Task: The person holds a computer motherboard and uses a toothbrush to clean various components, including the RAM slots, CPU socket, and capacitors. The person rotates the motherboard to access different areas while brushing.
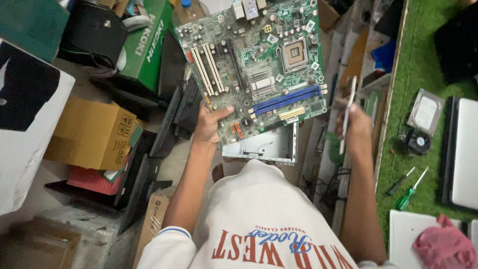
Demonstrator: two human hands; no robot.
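My left hand point(209, 123) grips the lower left edge of a green computer motherboard point(259, 65), thumb on its face, and holds it up flat towards the camera. The board shows white and blue slots, a square processor socket and a small heatsink. My right hand point(354, 124) is just right of the board and is closed around a thin pale stick-like tool point(348, 112) that points up along the board's right edge.
An open metal computer case point(264, 147) lies below the board. Cardboard boxes point(92, 132) and dark panels crowd the left. On the green mat at right lie a hard drive point(425, 112), a small fan point(417, 142), two screwdrivers point(408, 187), a laptop point(465, 152) and a pink cloth point(443, 246).
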